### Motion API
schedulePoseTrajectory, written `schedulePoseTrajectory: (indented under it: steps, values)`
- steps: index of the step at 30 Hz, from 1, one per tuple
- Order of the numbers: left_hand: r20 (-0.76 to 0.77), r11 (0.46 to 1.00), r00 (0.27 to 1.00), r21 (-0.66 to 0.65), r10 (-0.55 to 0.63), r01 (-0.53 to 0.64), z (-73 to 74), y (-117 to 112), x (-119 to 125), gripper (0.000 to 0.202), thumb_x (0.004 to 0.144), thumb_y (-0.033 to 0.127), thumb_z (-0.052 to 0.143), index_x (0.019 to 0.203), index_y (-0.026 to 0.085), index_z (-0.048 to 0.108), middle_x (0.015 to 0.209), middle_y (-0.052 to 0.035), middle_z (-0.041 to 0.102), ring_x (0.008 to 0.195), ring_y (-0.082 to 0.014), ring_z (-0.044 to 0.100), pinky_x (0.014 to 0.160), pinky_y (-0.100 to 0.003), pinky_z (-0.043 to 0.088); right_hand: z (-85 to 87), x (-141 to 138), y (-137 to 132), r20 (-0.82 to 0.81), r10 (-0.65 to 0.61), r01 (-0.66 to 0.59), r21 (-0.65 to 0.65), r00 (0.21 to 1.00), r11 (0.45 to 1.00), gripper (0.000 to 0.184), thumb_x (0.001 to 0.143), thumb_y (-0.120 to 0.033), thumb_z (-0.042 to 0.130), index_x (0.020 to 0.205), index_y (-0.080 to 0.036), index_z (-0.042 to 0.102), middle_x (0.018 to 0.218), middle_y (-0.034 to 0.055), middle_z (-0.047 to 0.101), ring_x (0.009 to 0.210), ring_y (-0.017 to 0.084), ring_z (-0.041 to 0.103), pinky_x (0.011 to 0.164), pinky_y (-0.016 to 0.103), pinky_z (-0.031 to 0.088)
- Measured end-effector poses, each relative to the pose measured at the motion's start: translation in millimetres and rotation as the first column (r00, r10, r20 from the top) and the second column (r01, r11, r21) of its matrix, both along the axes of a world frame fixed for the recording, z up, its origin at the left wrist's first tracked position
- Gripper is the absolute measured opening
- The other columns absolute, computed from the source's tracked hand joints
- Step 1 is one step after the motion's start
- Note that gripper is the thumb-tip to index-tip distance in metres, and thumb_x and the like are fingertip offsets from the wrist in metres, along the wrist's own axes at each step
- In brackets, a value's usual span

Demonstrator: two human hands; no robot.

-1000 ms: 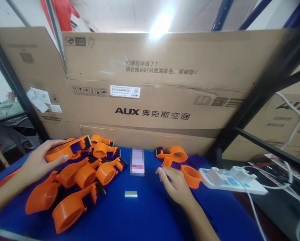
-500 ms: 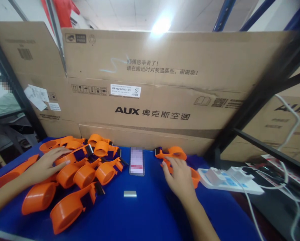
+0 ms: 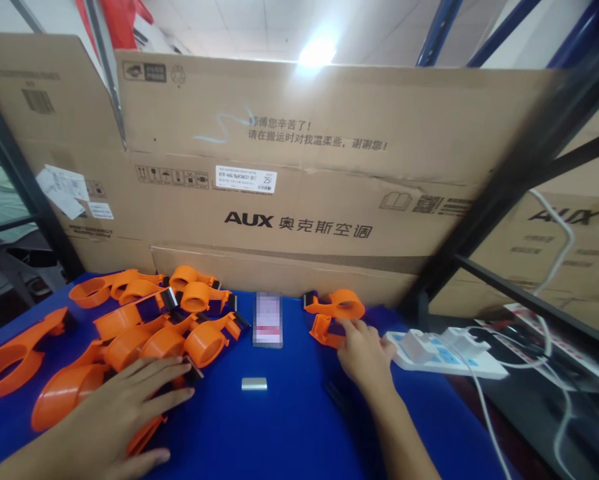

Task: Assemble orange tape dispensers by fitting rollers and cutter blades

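Observation:
Several orange tape dispensers (image 3: pixel 144 327) lie heaped on the left of the blue table (image 3: pixel 279 427). My left hand (image 3: pixel 124 407) lies flat with fingers spread on the nearest dispenser of the heap. My right hand (image 3: pixel 364 353) reaches over an orange dispenser (image 3: pixel 324 330) that its palm partly hides; the fingers curl down on it. Just behind it lies another orange dispenser (image 3: pixel 339 305). A small metal plate (image 3: pixel 254 383) lies between my hands.
A white power strip (image 3: pixel 439 347) with cables lies right of my right hand. A small blurred card (image 3: pixel 268 320) lies at the middle back. Large cardboard boxes (image 3: pixel 299 173) wall off the back. A dark metal rack frame (image 3: pixel 509 180) slants on the right.
My left hand left the back of the heap and came down flat on the nearest dispenser. My right hand moved a little right, onto the orange dispenser.

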State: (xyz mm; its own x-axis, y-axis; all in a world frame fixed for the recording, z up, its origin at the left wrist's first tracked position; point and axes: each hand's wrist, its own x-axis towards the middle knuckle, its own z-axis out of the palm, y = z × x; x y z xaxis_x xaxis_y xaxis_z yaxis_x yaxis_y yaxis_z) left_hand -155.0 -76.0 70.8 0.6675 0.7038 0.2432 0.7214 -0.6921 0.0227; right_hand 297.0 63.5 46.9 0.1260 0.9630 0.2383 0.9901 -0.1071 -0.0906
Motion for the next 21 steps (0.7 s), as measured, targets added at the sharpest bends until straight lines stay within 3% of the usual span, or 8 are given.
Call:
schedulePoseTrajectory:
  steps: [5, 9, 12, 15, 17, 19, 21]
  values:
    - [-0.053, 0.999, 0.999, -0.041, 0.012, -0.014, -2.5, 9, -12, 0.046, 0.091, 0.045, 0.068, 0.137, 0.044, 0.065, 0.138, 0.0002, 0.07, 0.124, -0.0297, 0.066, 0.103, -0.041, 0.051, -8.2, 2, 4, -0.083, 0.085, -0.084, 0.022, 0.993, 0.996, 0.065, 0.08, 0.005, 0.044, 0.136, -0.025, 0.059, 0.135, 0.0111, 0.065, 0.123, 0.028, 0.059, 0.088, 0.041, 0.033]
    - [0.041, 0.995, 0.998, -0.096, 0.042, -0.038, 4.6, 20, -23, 0.041, 0.091, 0.041, 0.069, 0.131, 0.041, 0.07, 0.126, -0.0006, 0.077, 0.11, -0.0267, 0.073, 0.1, -0.038, 0.053, -11.2, 3, 7, -0.142, 0.125, -0.117, 0.065, 0.982, 0.991, 0.068, 0.078, 0.007, 0.042, 0.135, -0.026, 0.061, 0.13, 0.0091, 0.068, 0.119, 0.026, 0.062, 0.082, 0.036, 0.031]
    - [0.053, 0.996, 0.998, -0.09, 0.033, -0.028, 7.8, 26, -26, 0.035, 0.092, 0.04, 0.068, 0.126, 0.039, 0.073, 0.12, -0.0012, 0.079, 0.1, -0.0251, 0.076, 0.093, -0.035, 0.056, -10.7, 3, 8, -0.18, 0.156, -0.125, 0.172, 0.971, 0.977, 0.062, 0.081, 0.004, 0.042, 0.132, -0.023, 0.063, 0.128, 0.0108, 0.069, 0.115, 0.027, 0.064, 0.08, 0.036, 0.031]
    - [-0.007, 1.0, 1.0, 0.014, -0.016, 0.016, 4.3, 28, -32, 0.03, 0.093, 0.037, 0.068, 0.122, 0.039, 0.074, 0.118, 0.0011, 0.079, 0.097, -0.0229, 0.076, 0.092, -0.034, 0.056, -4.6, 1, 4, -0.22, 0.217, -0.141, 0.316, 0.951, 0.938, 0.053, 0.084, -0.001, 0.043, 0.129, -0.021, 0.065, 0.127, 0.0126, 0.068, 0.114, 0.029, 0.064, 0.084, 0.038, 0.034]
    - [-0.08, 0.99, 0.997, 0.139, -0.015, 0.026, -0.9, 25, -38, 0.032, 0.092, 0.035, 0.068, 0.124, 0.039, 0.073, 0.12, 0.0018, 0.079, 0.101, -0.0247, 0.075, 0.098, -0.039, 0.054, 3.4, -5, -2, -0.263, 0.277, -0.16, 0.393, 0.924, 0.906, 0.049, 0.087, -0.006, 0.042, 0.128, -0.021, 0.066, 0.126, 0.0129, 0.069, 0.115, 0.029, 0.064, 0.088, 0.041, 0.036]
    - [-0.139, 0.97, 0.99, 0.243, 0.011, 0.024, -5.6, 19, -42, 0.04, 0.092, 0.034, 0.068, 0.131, 0.04, 0.068, 0.125, 0.0018, 0.077, 0.108, -0.0279, 0.073, 0.103, -0.045, 0.052, 12.5, -13, -9, -0.328, 0.356, -0.192, 0.439, 0.875, 0.878, 0.047, 0.09, -0.01, 0.04, 0.128, -0.021, 0.065, 0.126, 0.0129, 0.068, 0.116, 0.029, 0.063, 0.094, 0.043, 0.039]
    - [-0.127, 0.959, 0.992, 0.283, 0.013, 0.024, -7.8, 12, -35, 0.053, 0.09, 0.034, 0.069, 0.142, 0.043, 0.06, 0.13, 0.0021, 0.075, 0.112, -0.0289, 0.072, 0.103, -0.044, 0.053, 19.7, -22, -16, -0.433, 0.433, -0.224, 0.453, 0.791, 0.863, 0.044, 0.092, -0.016, 0.041, 0.129, -0.022, 0.064, 0.129, 0.0137, 0.066, 0.12, 0.028, 0.062, 0.099, 0.044, 0.042]
